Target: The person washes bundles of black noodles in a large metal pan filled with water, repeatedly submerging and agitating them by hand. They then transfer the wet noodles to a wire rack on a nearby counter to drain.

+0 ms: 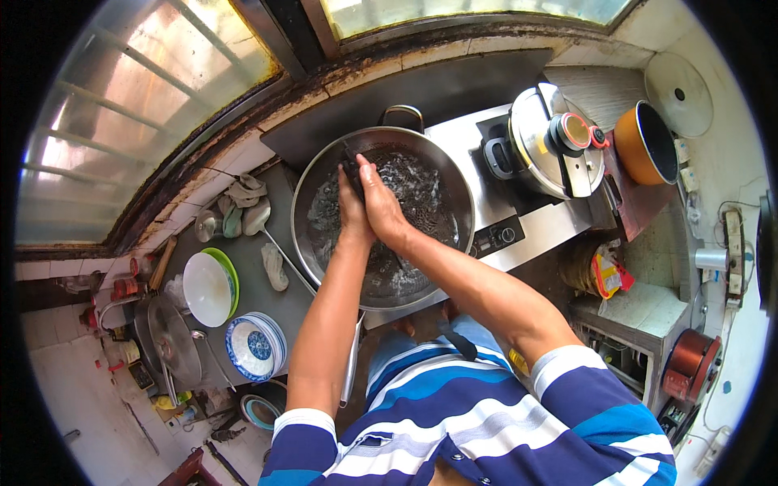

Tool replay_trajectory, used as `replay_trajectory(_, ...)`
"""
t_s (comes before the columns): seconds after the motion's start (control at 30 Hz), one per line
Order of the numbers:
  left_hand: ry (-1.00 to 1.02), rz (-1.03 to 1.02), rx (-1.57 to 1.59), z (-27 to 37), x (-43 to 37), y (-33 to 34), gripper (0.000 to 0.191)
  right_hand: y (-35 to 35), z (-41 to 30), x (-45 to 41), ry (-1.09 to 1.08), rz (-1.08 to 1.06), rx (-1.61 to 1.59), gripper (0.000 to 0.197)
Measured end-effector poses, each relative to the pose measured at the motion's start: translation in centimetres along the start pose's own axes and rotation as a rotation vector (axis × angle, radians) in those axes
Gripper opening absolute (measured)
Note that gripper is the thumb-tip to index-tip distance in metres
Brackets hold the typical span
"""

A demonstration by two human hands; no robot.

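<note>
My left hand (354, 209) and my right hand (384, 203) are over a wide metal pan (302, 225), palms turned towards each other and fingers pointing away from me. Pressed between the palms is a dark, narrow piece (352, 169), mostly covered by my fingers; its material cannot be made out. Below the hands, bubbling liquid (413, 188) fills the pan bottom, with pale ripples on its surface. The pan's looped far handle (404, 110) stands up at the back.
A lidded pressure cooker (556, 143) stands right of the pan on the steel cooktop (547, 234). Further right is an orange pot (645, 146). Leftward lie a ladle (258, 217), a white bowl (208, 288), stacked blue-patterned bowls (255, 346) and a round metal lid (173, 343).
</note>
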State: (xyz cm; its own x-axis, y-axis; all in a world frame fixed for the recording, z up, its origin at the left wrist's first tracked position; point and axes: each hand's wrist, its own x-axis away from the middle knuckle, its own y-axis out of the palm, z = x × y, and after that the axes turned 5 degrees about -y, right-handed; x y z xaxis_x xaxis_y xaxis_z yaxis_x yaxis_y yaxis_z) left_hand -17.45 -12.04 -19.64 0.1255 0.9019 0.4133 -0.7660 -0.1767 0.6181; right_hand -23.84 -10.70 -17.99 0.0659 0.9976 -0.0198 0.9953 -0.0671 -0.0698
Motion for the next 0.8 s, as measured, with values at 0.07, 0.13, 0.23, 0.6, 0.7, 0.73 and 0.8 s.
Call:
replay_trajectory(0.07, 0.018, -0.055, 0.034, -0.3, -0.3, -1.1, 0.047, 0.3, -0.1, -0.3, 0.032, -0.007, 0.03, 0.068)
replay_trajectory(0.13, 0.103, 0.029, 0.006, -0.5, 2.2, 3.6, 0.044, -1.8, 1.5, -2.0, 0.027, 0.051, -0.016, 0.068)
replay_trajectory(0.23, -0.069, 0.051, -0.022, 0.6, 1.2, 0.4, 0.056, -0.3, -1.8, 1.1, 0.067, -0.039, -0.013, 0.068)
replay_trajectory(0.6, -0.044, 0.031, -0.012, -0.5, 1.9, 1.4, 0.052, -1.0, 3.2, -2.4, 0.156, -0.029, -0.103, 0.071)
replay_trajectory(0.7, -0.133, -0.019, -0.091, -0.4, 1.4, 0.8, 0.059, -2.4, 4.7, -3.4, 0.371, -0.08, -0.177, 0.071)
replay_trajectory(0.73, -0.293, 0.008, -0.169, 0.2, 1.0, -0.4, 0.066, -2.6, 4.7, -3.6, 0.475, -0.091, -0.176, 0.071)
replay_trajectory(0.8, -0.45, 0.026, -0.318, 0.3, 0.5, -2.5, 0.08, -3.6, 5.2, -3.4, 0.466, -0.056, 0.033, 0.072)
